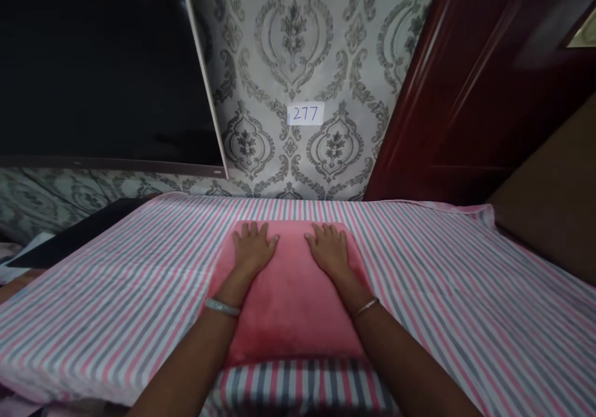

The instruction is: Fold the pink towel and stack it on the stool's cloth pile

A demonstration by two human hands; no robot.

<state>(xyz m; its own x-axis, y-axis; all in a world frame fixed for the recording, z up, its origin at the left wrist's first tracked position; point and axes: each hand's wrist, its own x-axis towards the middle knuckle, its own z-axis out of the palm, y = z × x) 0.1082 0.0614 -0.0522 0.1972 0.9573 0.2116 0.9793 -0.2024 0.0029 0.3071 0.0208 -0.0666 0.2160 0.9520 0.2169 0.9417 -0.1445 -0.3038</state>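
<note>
Left hand (252, 246) and right hand (329, 248) lie flat, fingers spread, gripping nothing, side by side on the far half of a pink cloth (291, 299), pressing it smooth, it seems. The cloth rests folded mid-way on a striped sheet (442, 280); a "277" label (305, 113) is on the wall.

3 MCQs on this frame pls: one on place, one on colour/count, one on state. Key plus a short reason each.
1. Where does the pink cloth lie?
A. on the striped sheet
B. on the floor
C. hung on the door

2. How many wrists carry a bangle?
A. none
B. one
C. two

3. How are the hands?
A. clenched in fists
B. flat, palms down on the cloth
C. lifted off the cloth

Key:
1 A: striped sheet shows all round it.
2 C: one on each wrist.
3 B: left hand and right hand lie flat, fingers spread.
</note>
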